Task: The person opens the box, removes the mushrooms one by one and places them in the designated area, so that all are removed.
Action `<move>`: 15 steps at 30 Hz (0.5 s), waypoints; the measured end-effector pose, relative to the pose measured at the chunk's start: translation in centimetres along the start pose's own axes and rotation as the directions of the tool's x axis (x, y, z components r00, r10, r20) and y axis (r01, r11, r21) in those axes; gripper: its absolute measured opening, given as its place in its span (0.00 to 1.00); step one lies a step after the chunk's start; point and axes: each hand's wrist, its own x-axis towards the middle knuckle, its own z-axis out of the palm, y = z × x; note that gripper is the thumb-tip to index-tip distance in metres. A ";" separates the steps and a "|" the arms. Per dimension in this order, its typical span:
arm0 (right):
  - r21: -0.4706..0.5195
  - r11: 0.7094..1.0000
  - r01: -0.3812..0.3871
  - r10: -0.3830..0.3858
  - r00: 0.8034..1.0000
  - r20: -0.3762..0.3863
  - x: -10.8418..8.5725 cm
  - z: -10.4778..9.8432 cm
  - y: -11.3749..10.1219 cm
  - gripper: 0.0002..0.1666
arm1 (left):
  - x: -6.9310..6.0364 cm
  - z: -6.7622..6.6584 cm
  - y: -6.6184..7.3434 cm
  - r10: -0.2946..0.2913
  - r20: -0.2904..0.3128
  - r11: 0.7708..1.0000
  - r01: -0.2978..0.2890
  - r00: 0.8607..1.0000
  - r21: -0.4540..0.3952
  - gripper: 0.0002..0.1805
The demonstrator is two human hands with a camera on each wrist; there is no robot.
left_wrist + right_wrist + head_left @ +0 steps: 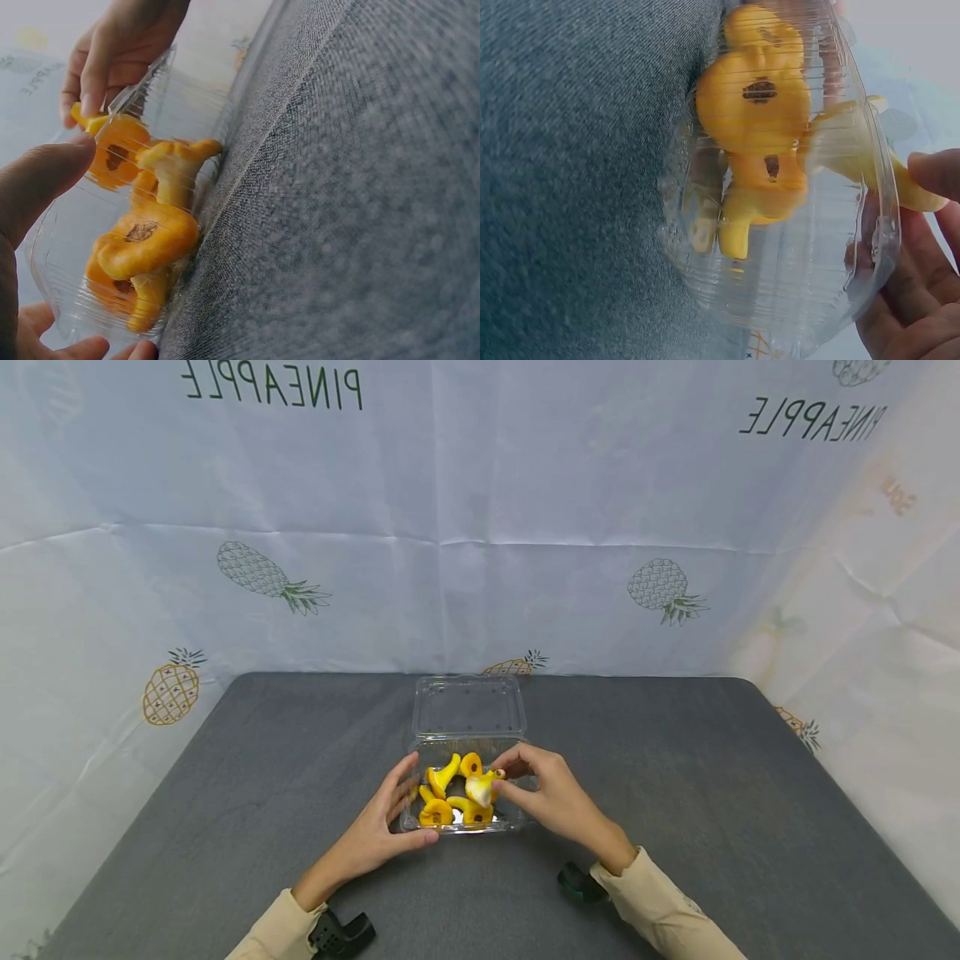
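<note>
From the head view, I saw the left hand (375, 835) gripping the left side of the clear box (457, 748), while the right hand (551, 793) pinched a yellow mushroom (478, 787) above the box, covering part of its right rim. On the left wrist, the box's ridged wall blurred the other mushrooms (146, 244) inside; the frame cropped the left palm. On the right wrist, the pinched mushroom's far end showed hazily through the box.

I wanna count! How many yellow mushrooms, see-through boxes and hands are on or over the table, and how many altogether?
Yellow mushrooms: 5 that I can make out, counting the one in the right hand's fingers
Clear box: 1, counted together with its open lid
Hands: 2, the left hand and the right hand
Total: 8
</note>
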 end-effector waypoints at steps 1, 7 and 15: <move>0.001 1.000 -0.001 0.001 1.000 0.002 0.0 0.0 0.0 0.10 | 0.0 0.0 0.0 -0.001 -0.001 1.000 0.001 1.000 0.000 0.55; -0.019 0.999 -0.025 0.026 0.999 0.028 0.1 -0.1 0.0 0.11 | 0.0 0.0 0.0 -0.011 -0.003 1.000 0.011 1.000 -0.006 0.55; -0.068 0.997 -0.047 0.056 0.989 0.136 0.1 -0.9 -0.1 0.16 | 0.0 0.0 0.0 -0.001 -0.003 1.000 0.001 1.000 -0.003 0.55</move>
